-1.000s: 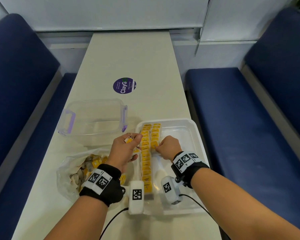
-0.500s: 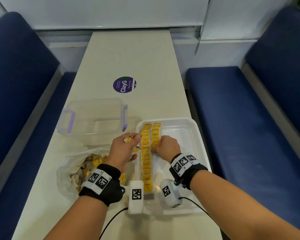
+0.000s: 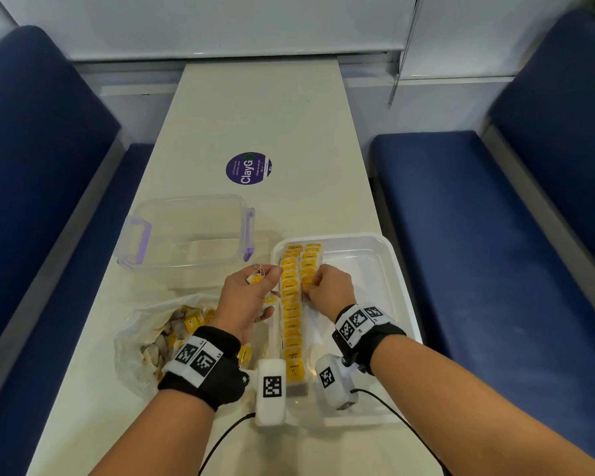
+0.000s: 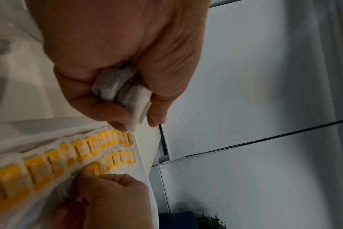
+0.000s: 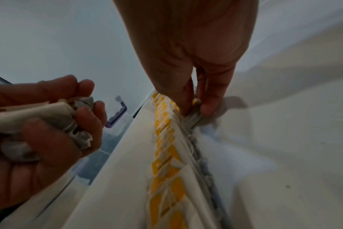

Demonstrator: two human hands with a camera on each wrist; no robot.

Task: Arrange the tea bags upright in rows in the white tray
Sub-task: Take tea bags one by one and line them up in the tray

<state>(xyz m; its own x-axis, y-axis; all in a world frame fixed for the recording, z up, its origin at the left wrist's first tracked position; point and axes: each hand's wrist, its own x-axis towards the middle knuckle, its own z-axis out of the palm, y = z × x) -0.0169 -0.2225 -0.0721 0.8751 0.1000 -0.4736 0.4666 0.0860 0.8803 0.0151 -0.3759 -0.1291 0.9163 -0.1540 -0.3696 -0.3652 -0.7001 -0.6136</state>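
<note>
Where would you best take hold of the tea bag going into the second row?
Probably by its top edge, from above, as the right hand does with the tea bag it pinches. The bags stand upright and tightly packed in the white tray, so only their tops are free; the first row blocks the left side.

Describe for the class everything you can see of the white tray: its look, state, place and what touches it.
The white tray is a shallow rectangular dish, plastic by its look, with rounded corners and a raised rim. It lies flat on the table, right of the clear container. Two rows of upright tea bags with yellow tags fill its left side; the second row is shorter. The rest is bare. The right hand reaches into it, pinching a bag at the short row's near end.
</note>
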